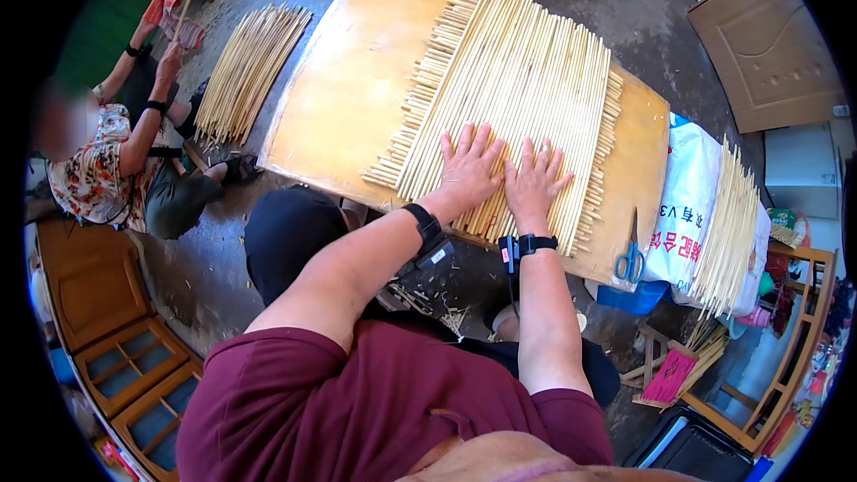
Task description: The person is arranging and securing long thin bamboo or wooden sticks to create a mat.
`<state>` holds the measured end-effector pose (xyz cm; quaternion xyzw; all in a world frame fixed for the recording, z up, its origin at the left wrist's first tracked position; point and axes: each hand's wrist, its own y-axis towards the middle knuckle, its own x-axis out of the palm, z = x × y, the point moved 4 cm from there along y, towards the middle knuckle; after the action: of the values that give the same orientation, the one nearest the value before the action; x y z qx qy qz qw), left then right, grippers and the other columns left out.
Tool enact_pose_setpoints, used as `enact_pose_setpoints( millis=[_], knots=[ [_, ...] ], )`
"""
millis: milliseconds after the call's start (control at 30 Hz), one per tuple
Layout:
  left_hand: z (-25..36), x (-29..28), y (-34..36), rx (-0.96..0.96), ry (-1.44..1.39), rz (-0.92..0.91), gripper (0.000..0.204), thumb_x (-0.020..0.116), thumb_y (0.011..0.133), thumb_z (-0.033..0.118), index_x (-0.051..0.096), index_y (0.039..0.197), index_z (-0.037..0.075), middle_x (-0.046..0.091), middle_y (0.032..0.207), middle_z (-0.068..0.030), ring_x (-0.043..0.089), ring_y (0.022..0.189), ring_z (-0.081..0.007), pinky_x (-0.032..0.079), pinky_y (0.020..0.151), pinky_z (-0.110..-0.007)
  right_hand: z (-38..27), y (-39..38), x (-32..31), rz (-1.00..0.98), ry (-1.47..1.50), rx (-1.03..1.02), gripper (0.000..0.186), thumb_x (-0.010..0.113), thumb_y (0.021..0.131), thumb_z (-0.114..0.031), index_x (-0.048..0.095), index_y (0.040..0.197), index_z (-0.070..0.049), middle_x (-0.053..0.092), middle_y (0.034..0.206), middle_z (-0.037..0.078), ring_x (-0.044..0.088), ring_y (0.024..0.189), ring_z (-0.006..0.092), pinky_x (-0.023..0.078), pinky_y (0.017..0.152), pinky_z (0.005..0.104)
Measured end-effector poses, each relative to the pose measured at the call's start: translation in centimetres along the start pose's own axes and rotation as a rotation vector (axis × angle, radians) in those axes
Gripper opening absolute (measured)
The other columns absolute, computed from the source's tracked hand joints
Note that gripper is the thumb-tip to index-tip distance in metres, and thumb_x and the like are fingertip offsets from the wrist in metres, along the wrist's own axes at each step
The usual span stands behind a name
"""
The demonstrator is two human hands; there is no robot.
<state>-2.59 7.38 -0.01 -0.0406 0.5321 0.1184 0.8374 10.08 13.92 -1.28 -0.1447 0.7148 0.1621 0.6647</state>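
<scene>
Pale peeled sticks [527, 80] lie side by side in a broad layer on a tan wooden board [339, 71]. Beneath them, the ends of another layer of sticks [406, 129] jut out on both sides. My left hand [469, 167] rests flat on the near part of the top layer, its fingers spread. Beside it, my right hand [533, 180] also lies flat with fingers apart, the two thumbs close together. Neither hand grips anything. Blue-handled scissors [630, 254] lie at the board's right corner, away from my hands.
At the left, a seated person [116, 143] holds a long stick and a reddish cloth [183, 29] beside a bundle of sticks [253, 71] on the floor. More sticks [728, 228] lie on a white sack [687, 196] at the right. A pink-wound wooden frame [668, 377] stands below.
</scene>
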Motion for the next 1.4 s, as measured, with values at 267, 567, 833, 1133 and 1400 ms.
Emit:
enact_pose_setpoints(
  millis=[267, 567, 833, 1133, 1400],
  knots=[
    [0.2, -1.9, 14.8, -0.022, -0.03, 0.249, 0.057, 0.059, 0.088, 0.03, 0.048, 0.14, 0.011, 0.031, 0.155, -0.0216, 0.017, 0.147, -0.0441, 0.007, 0.114, -0.068, -0.4, -0.1, -0.4, 0.002, 0.01, -0.019, 0.068, 0.048, 0.096, -0.051, 0.031, 0.155, -0.022, 0.022, 0.162, 0.017, 0.008, 0.151, 0.0404, -0.002, 0.113, 0.0684],
    [-2.4, -2.2, 26.2, -0.043, 0.376, 0.093, 0.074, 0.037, 0.095, 0.067, 0.031, 0.155, 0.025, 0.012, 0.164, -0.0173, 0.0, 0.15, -0.0435, -0.002, 0.111, -0.073, -0.1, 0.0, 0.0, -0.049, -0.03, -0.004, 0.067, 0.047, 0.096, -0.051, 0.033, 0.154, -0.021, 0.024, 0.161, 0.017, 0.012, 0.15, 0.0408, 0.003, 0.113, 0.0687],
    [-5.2, -0.5, 27.3, -0.092, 0.212, 0.022, 0.078, 0.041, 0.09, 0.072, 0.033, 0.154, 0.028, 0.016, 0.162, -0.0197, 0.005, 0.148, -0.0485, 0.002, 0.109, -0.076, -0.3, 0.1, -0.1, -0.023, -0.039, -0.036, 0.069, 0.055, 0.093, -0.047, 0.035, 0.153, -0.019, 0.025, 0.16, 0.017, 0.015, 0.149, 0.0414, 0.004, 0.113, 0.0682],
    [-5.5, -0.1, 27.2, -0.1, 0.232, 0.016, 0.079, 0.039, 0.09, 0.072, 0.03, 0.155, 0.028, 0.017, 0.162, -0.0192, 0.005, 0.149, -0.0477, 0.003, 0.109, -0.076, -0.4, 0.1, -0.3, -0.046, -0.024, -0.031, 0.069, 0.055, 0.094, -0.046, 0.034, 0.153, -0.017, 0.024, 0.16, 0.017, 0.013, 0.149, 0.0418, 0.003, 0.114, 0.0669],
    [-5.2, 0.2, 27.4, -0.091, 0.26, 0.041, 0.077, 0.039, 0.091, 0.071, 0.032, 0.154, 0.027, 0.017, 0.162, -0.0207, 0.007, 0.148, -0.0487, 0.003, 0.108, -0.077, -0.2, 0.0, -0.3, -0.047, -0.026, -0.023, 0.069, 0.052, 0.095, -0.048, 0.033, 0.154, -0.018, 0.025, 0.16, 0.018, 0.011, 0.149, 0.0414, 0.001, 0.114, 0.0664]
  ],
)
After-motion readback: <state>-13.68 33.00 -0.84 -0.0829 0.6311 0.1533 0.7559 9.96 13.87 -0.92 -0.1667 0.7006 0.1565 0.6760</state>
